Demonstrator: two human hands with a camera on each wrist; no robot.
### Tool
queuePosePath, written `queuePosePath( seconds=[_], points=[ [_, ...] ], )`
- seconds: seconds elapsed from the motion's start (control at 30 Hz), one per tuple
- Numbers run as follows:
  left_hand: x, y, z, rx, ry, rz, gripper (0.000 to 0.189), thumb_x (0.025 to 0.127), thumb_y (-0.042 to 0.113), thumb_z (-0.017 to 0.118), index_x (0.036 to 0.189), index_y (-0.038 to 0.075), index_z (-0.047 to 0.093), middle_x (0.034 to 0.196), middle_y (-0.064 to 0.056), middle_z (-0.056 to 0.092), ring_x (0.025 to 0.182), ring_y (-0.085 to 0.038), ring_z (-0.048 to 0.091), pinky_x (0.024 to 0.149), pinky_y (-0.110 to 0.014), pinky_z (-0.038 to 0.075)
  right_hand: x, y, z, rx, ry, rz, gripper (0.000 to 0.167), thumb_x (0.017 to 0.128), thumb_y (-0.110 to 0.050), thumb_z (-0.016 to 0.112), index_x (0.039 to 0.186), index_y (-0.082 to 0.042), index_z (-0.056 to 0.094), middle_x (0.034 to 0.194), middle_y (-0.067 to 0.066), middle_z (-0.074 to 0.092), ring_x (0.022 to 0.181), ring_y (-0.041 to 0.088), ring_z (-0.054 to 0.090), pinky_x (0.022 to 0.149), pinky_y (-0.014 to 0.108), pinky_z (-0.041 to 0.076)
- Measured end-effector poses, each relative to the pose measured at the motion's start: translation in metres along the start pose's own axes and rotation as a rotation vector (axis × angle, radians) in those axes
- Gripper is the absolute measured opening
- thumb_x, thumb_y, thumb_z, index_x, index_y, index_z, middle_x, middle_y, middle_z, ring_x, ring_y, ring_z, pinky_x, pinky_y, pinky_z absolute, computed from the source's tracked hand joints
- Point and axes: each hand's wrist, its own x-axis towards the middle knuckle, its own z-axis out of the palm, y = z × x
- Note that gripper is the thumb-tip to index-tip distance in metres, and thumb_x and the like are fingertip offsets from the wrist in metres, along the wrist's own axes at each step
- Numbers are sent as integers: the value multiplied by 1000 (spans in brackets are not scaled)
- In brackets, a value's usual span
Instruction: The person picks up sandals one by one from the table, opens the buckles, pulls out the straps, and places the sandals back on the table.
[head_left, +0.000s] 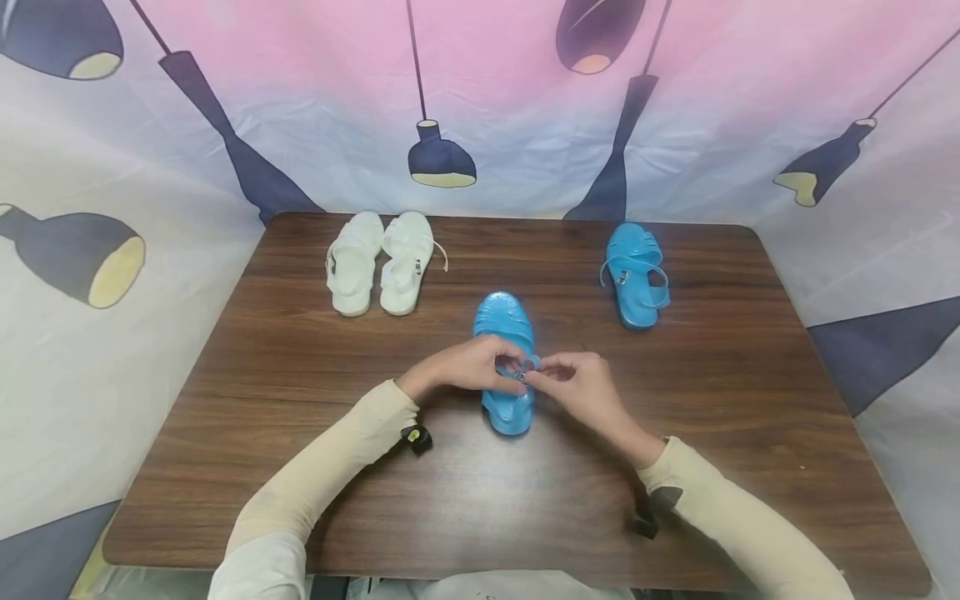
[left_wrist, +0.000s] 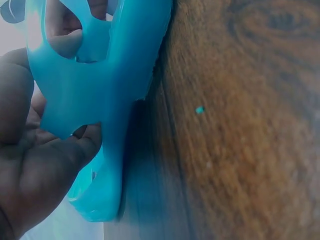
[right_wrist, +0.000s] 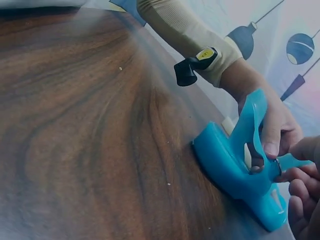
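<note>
A blue plastic sandal (head_left: 504, 315) lies on the table in front of the person, toe pointing away. From its left side the left hand (head_left: 480, 363) reaches across and grips the upper around the buckle. In the left wrist view, the thumb (left_wrist: 87, 145) of that hand presses at a cutout in the sandal's side wall. On the right, the right hand (head_left: 581, 383) pinches the sandal's ankle strap (right_wrist: 292, 161) between thumb and fingers. A small metal buckle (right_wrist: 278, 167) shows right at those fingertips. The heel strap (right_wrist: 250, 117) stands up behind.
Another blue sandal (head_left: 633, 275) lies at the back right, its thin strap loose. Two white sandals (head_left: 352, 267) sit side by side at the back left, one with its strap sticking out. The brown wooden table (head_left: 300, 367) meets a lamp-printed cloth (head_left: 495, 108) behind.
</note>
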Motion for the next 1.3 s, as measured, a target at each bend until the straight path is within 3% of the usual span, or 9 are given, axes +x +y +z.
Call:
queuePosePath(
  seconds=[0.17,0.33,0.47,0.63,0.83,1.07,1.17,1.3],
  points=[
    [2,-1,1,-6,-1,32,15,88,18,80,86,14,66,78,6,63,72,-7,58,68,-25,53,3,-6,3,-35,27,-92,16,85,-22,86,94,-9,81,84,0,78,71,9,71,64,26,59],
    [1,-1,1,-19,5,27,19,88,18,81,80,14,64,72,8,57,66,-5,52,62,-23,48,2,-6,5,-58,61,-120,16,84,-23,87,93,-11,82,84,-1,78,70,8,69,62,26,58],
    [0,1,2,-1,13,-10,14,87,18,82,92,10,72,80,5,65,74,-6,58,70,-22,52,-1,-5,5,-49,139,-162,18,83,-23,87,94,-10,82,84,-1,78,71,8,70,63,26,59],
    [-1,-1,1,14,12,-48,30,87,20,83,111,6,74,101,0,73,94,-9,66,88,-24,55,-2,-9,-4,-55,182,-189,20,82,-24,88,94,-10,81,82,-2,77,69,9,69,63,26,58],
    [-1,-2,-2,13,-11,-52,32,89,23,82,115,7,73,108,1,74,102,-9,67,92,-26,54,-5,0,-21,-146,4,-96,21,83,-33,87,89,-14,79,76,-7,72,68,11,65,61,28,57],
    [-6,2,-8,-4,-38,-58,31,92,24,79,119,11,73,116,3,73,110,-11,67,97,-28,53,-7,10,-39,-234,-378,41,19,86,-34,82,89,-16,74,72,-7,67,64,15,62,59,33,55],
    [-10,2,-13,18,-20,-53,33,94,24,76,123,9,70,121,1,72,111,-11,67,97,-28,53,-3,9,-38,-242,-403,49,30,88,-41,80,99,-14,75,78,-6,70,67,14,64,61,32,57],
    [-15,3,-18,34,36,-49,33,97,23,71,126,6,68,124,-2,71,108,-12,68,94,-26,55,5,4,-27,-238,-306,30,49,89,-53,76,113,-11,73,92,-4,73,78,13,67,68,31,58]
  ],
)
